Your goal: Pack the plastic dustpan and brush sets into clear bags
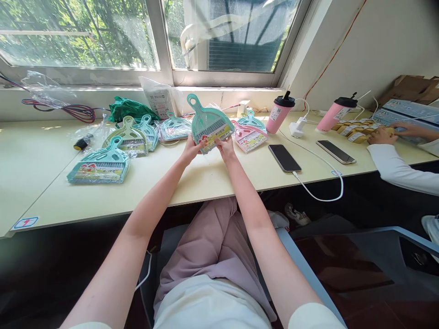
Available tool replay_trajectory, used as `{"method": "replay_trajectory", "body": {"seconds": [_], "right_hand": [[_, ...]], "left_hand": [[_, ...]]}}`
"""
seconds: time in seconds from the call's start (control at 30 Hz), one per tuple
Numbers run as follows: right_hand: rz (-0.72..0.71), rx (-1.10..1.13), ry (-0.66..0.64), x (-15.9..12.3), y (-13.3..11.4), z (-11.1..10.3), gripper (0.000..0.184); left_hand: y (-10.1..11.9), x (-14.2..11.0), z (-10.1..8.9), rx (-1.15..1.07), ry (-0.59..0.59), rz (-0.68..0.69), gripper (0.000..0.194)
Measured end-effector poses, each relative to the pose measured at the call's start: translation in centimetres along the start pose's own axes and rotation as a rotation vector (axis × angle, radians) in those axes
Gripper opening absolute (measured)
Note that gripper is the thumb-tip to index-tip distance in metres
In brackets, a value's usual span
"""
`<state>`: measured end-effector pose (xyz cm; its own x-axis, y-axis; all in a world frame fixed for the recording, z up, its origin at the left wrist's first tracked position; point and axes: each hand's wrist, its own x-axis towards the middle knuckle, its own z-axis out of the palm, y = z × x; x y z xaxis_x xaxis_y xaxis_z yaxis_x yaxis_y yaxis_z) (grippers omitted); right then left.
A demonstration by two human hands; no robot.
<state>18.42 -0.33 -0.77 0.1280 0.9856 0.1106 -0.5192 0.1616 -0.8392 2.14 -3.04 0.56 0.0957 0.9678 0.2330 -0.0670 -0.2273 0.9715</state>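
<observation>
My left grip (192, 148) and my right grip (225, 147) are both closed around the lower edge of a teal dustpan-and-brush set (212, 122), its handle pointing up, just above the centre of the frame. To its right lies a pink dustpan-and-brush set (249, 140); at centre left, a wrapped teal set (99, 170) rests on the pale surface (202, 180). Right of centre are a black-lidded pink cup (278, 116) and a smartphone (284, 157). At the right edge, a co-worker's hand (381, 136) touches yellow packets (356, 136).

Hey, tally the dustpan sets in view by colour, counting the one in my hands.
Blue-green dustpan sets: 5, one of them held between your left hand and right hand
Olive-green dustpan set: 1
Pink dustpan set: 1
Total: 7 visible
</observation>
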Motion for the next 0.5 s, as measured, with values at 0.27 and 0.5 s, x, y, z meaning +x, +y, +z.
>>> {"method": "replay_trajectory", "body": {"seconds": [0.27,0.5], "right_hand": [[-0.010,-0.037,-0.046,-0.3,-0.3,0.0,0.059],[0.038,-0.125,0.047,0.8,-0.5,-0.3,0.024]], "left_hand": [[0.0,0.0,0.0,-0.006,0.004,0.020,0.075],[0.1,0.7,-1.4,-0.030,0.049,0.013,0.074]]}}
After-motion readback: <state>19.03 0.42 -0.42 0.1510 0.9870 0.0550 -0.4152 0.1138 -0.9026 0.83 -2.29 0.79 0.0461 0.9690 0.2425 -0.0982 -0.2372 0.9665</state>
